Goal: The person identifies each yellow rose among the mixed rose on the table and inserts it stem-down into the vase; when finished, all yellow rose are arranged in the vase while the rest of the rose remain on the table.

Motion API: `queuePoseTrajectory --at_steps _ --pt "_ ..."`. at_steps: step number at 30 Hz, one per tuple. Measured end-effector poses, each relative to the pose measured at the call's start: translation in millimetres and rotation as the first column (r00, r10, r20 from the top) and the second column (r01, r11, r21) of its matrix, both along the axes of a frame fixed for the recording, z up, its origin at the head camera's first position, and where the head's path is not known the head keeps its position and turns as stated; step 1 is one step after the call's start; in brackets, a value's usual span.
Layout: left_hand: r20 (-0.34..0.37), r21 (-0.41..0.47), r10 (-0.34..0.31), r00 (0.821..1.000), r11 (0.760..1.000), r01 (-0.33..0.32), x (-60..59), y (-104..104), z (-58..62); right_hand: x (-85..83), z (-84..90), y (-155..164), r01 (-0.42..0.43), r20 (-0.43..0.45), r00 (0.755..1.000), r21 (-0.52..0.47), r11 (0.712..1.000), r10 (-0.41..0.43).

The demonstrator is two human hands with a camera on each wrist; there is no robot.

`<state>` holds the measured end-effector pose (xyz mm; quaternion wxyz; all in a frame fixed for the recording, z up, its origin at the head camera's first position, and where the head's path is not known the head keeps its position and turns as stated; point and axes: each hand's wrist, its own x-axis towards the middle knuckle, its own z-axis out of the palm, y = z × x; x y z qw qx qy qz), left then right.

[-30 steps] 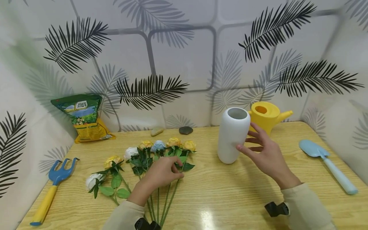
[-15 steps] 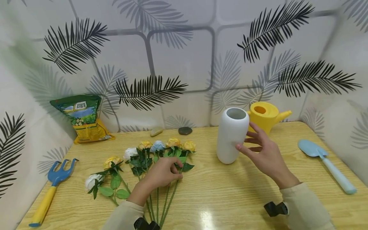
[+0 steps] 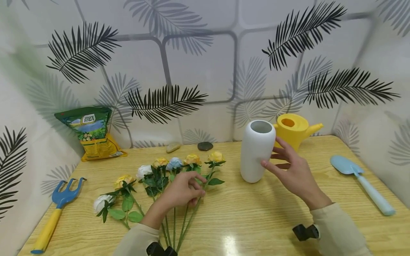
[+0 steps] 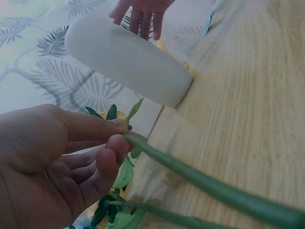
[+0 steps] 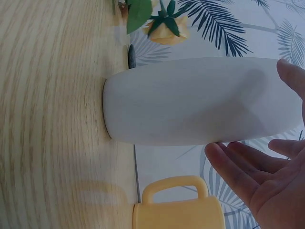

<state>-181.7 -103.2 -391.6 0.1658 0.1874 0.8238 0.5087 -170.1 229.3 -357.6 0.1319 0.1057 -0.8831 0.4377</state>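
Note:
My left hand [image 3: 185, 190] pinches the green stem [image 4: 190, 183] of a yellow rose [image 3: 216, 156] between thumb and fingers. That rose is the rightmost of a row of artificial roses, with a blue rose [image 3: 174, 163] and a white rose [image 3: 145, 171] among the others. A tall white vase [image 3: 257, 151] stands upright on the table, its mouth facing up. My right hand [image 3: 296, 174] holds the vase lightly on its right side, thumb at the front and fingertips along the edge, as the right wrist view [image 5: 267, 176] also shows.
Behind the vase stands a yellow watering can [image 3: 293, 131]. A light blue trowel [image 3: 362, 181] lies far right, a blue and yellow hand fork [image 3: 61, 209] far left. At the back are a green and yellow bag [image 3: 93, 133] and two stones, one pale [image 3: 173, 147], one dark [image 3: 205, 146].
The rightmost yellow rose has shifted right and slightly up, away from the other blooms, with its stem in my left hand's pinch. The right hand and the vase keep their places.

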Motion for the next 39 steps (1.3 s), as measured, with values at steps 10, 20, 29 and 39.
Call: queuePoseTrajectory --at_steps 10,20,29,39 --pt "-0.095 0.115 0.021 0.995 0.993 -0.01 0.2 13.2 26.1 -1.3 -1.2 0.9 0.002 -0.015 1.0 -0.01 1.0 -0.002" --pt "-0.184 0.26 0.087 0.979 0.965 -0.037 -13.3 38.0 76.1 -3.0 -4.5 1.8 0.004 -0.04 0.999 -0.029 1.0 -0.005" --pt "-0.335 0.363 0.163 0.928 0.931 -0.033 -38.9 69.7 119.6 -3.1 -5.5 0.7 0.0 -0.056 0.998 -0.06 0.998 -0.003" --pt "-0.499 0.43 0.248 0.831 0.903 -0.011 -63.3 112.8 160.0 -8.4 -11.6 1.1 0.007 -0.124 0.992 -0.073 0.997 -0.016"
